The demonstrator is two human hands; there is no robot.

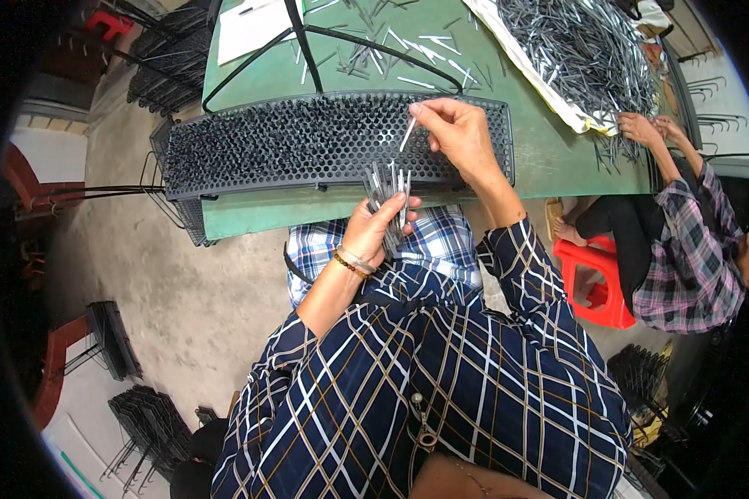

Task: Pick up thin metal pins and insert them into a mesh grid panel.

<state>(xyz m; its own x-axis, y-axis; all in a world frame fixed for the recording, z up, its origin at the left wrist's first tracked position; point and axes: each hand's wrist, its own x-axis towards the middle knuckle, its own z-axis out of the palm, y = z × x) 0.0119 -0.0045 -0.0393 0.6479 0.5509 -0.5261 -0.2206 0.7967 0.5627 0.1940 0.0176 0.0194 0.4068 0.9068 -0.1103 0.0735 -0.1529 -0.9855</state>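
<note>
My left hand (pixel 379 220) is closed round a bundle of thin grey strips (pixel 389 187), held upright just in front of the rack's near edge. Between thumb and fingertips, my right hand (pixel 458 133) pinches a single thin strip (pixel 408 133), tilted over the right part of a long black perforated rack (pixel 324 176). The rack's holes are packed with dark pieces on the left and middle, while bare holes show toward the right end. Whether the pinched strip touches the rack, I cannot tell.
Loose strips (pixel 429 50) lie scattered on the green table (pixel 549 158). A large heap of strips (pixel 574 50) rests on a white sheet at the right. A co-worker's hands (pixel 641 129) are beside it, near a red stool (pixel 591 283). Black racks (pixel 166 66) stand stacked at left.
</note>
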